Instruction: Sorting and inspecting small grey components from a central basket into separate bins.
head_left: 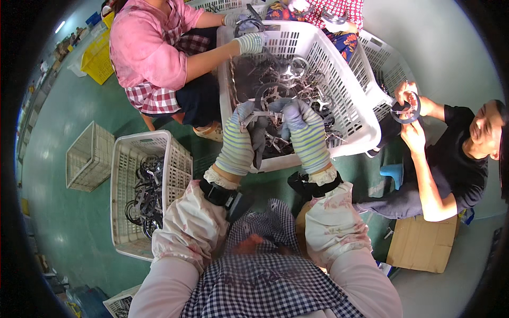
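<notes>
My left hand (238, 139) and my right hand (306, 132), in striped knit gloves with greyish fingers, are raised over the near side of a large white perforated crate (352, 124). Between them, both sets of fingers are closed on a dark ring-shaped frame (260, 99) with silvery metal at its near side, like a small steering wheel frame. The gloves hide part of its near side. Below, the crate holds a tangled heap of similar metal frames (318, 98). A dark grey shape (259, 142) hangs beside my left fingers; I cannot make out what it is.
At left, a white crate (117, 185) holds more dark frames, beside a smaller pale crate (87, 156). A pink-sleeved person (151, 47) works across the big crate's far left. At right, a person in black (450, 153) handles a ring near a flattened cardboard box (424, 244).
</notes>
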Tool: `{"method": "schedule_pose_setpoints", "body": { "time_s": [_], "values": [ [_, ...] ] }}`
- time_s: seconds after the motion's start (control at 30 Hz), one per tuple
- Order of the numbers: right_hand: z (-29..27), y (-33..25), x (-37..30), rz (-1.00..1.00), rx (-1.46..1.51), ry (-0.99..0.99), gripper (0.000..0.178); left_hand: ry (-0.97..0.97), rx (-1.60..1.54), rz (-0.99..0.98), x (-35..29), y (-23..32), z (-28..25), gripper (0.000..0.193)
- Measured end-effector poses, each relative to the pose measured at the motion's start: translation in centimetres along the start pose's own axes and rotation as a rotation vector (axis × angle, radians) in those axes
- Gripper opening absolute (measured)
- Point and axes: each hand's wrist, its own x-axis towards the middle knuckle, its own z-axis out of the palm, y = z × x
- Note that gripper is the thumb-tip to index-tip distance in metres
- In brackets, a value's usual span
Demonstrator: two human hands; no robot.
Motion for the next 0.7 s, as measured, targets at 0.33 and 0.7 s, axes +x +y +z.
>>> {"method": "schedule_pose_setpoints", "body": {
  "time_s": [0.33, 0.7],
  "values": [
    [-2.0, -0.4, 0.0, 0.012, 0.115, -0.039, 0.056, -0.157, 0.082, -0.124, -0.5, 0.5, -0.4, 0.028],
    [-1.8, -1.6, 0.5, 0.179, -0.128, 0.107, 0.039, -0.062, 0.195, 0.024, -0.4, 0.5, 0.8, 0.035]
  ]
}}
